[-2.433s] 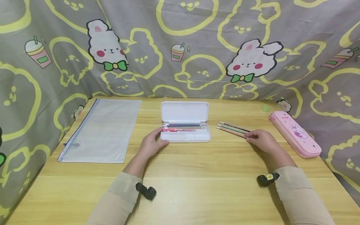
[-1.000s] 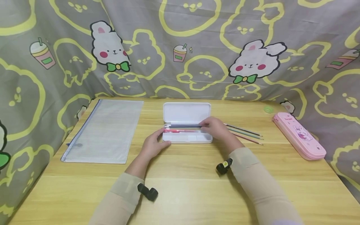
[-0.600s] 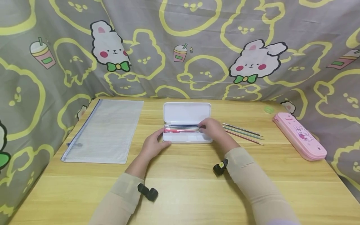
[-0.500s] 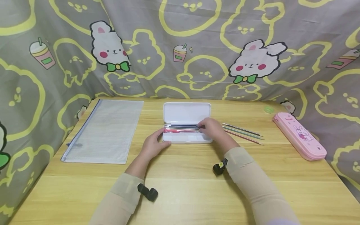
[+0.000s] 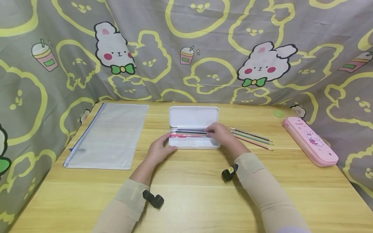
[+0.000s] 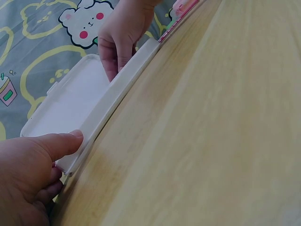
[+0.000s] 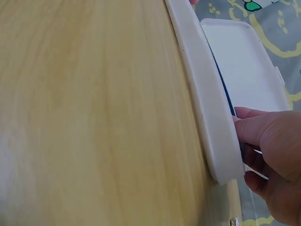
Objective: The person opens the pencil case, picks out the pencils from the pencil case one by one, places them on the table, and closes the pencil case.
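A white pencil box (image 5: 193, 143) lies with its lid (image 5: 193, 116) raised, near the middle of the table. My left hand (image 5: 158, 150) holds its left end, the thumb on the front wall and the fingers round the corner. Inside lie several dark pencils (image 5: 189, 131) and a red pen (image 5: 180, 136). My right hand (image 5: 220, 132) reaches over the box's right end and pinches the pencils there, its fingertips partly hidden. In the right wrist view a dark blue pencil (image 7: 222, 81) runs to the fingers. Three loose pencils (image 5: 256, 140) lie on the table right of the box.
A pink pencil case (image 5: 310, 140) with a rabbit print lies at the right edge. Behind it is a small green ring-shaped thing (image 5: 278, 113). A mesh zip pouch (image 5: 107, 136) lies flat at the left. A patterned curtain (image 5: 209, 81) hangs behind the wooden table (image 5: 189, 204).
My right hand has let go of the three loose pencils on the right and moved left into the box. The pencils in it have shifted slightly under its fingers. My left hand stays at the corner.
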Action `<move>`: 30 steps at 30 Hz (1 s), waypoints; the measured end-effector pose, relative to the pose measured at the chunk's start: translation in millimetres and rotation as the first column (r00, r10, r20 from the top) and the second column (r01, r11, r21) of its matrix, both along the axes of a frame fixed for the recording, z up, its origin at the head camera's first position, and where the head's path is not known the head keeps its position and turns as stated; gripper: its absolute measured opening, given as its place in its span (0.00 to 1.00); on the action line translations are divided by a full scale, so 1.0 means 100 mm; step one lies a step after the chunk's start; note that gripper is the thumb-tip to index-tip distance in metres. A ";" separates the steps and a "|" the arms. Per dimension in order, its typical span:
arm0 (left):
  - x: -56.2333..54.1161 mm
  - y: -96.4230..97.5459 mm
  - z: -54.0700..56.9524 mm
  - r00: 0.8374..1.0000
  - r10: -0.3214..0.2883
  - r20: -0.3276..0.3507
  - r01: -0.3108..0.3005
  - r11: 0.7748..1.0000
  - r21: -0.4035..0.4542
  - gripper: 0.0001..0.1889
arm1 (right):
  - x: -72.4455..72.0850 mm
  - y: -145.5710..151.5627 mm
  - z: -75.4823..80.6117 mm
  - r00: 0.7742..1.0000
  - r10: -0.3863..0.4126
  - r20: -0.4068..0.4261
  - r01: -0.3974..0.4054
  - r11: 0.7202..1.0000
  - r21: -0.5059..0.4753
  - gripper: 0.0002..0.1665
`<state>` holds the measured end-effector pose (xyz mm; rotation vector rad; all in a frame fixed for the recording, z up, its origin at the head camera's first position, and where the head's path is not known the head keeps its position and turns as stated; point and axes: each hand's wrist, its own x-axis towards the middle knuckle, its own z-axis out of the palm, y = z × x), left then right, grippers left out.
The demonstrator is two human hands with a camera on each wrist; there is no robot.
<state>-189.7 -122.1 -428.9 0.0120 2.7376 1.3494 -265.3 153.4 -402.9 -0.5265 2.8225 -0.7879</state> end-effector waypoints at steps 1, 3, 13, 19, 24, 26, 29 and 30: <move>0.00 0.00 0.00 1.000 0.001 -0.001 -0.001 1.000 0.000 0.40 | 0.01 0.01 0.01 1.000 -0.004 0.002 0.004 1.000 -0.015 0.15; 0.00 0.00 0.00 1.000 -0.001 -0.007 0.001 1.000 -0.003 0.40 | 0.02 0.04 0.01 1.000 -0.007 -0.003 0.007 0.999 -0.037 0.15; 0.00 0.00 0.00 1.000 0.001 -0.014 -0.001 1.000 -0.001 0.40 | 0.13 0.25 0.19 0.998 -0.059 -0.001 0.059 0.994 -0.088 0.15; 0.00 0.00 0.00 1.000 -0.003 -0.015 0.003 1.000 -0.014 0.40 | 0.20 0.50 0.27 0.997 -0.062 -0.048 0.058 0.995 -0.080 0.15; 0.00 0.00 0.00 1.000 -0.013 0.001 0.013 1.000 -0.012 0.41 | 0.31 0.77 0.29 0.994 -0.090 -0.061 0.085 0.993 -0.075 0.16; 0.00 0.00 0.00 1.000 -0.015 0.000 0.015 1.000 -0.012 0.41 | 0.36 0.88 0.30 0.992 -0.106 -0.068 0.101 0.993 -0.068 0.17; 0.00 0.00 0.01 1.000 -0.016 0.002 0.016 1.000 -0.013 0.41 | 0.44 1.05 0.30 0.988 -0.125 -0.090 0.121 0.991 -0.051 0.17; 0.00 0.00 0.01 1.000 -0.016 0.002 0.016 1.000 -0.014 0.41 | 0.46 1.10 0.29 0.986 -0.131 -0.102 0.127 0.991 -0.048 0.16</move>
